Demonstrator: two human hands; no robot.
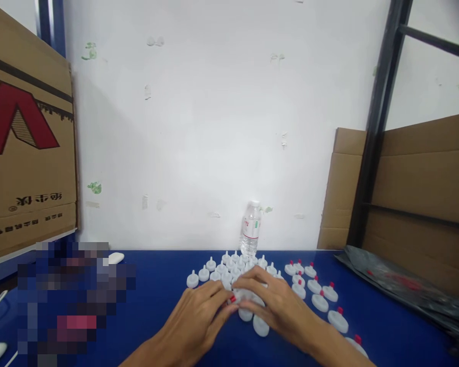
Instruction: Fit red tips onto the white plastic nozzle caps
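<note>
My left hand (199, 316) and right hand (277, 300) meet over the small white plastic caps (229, 270) clustered on the blue worktop (164, 285), fingers pinching one cap between them. Finished red-tipped white caps (321, 300) lie apart at right, keeping the sorts separate.

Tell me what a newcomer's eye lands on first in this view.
First, the two hands, left hand and right hand, meeting low in the middle over a cluster of white caps on the blue table. To their right runs a row of red-tipped caps; a water bottle stands against the white wall behind.
</note>
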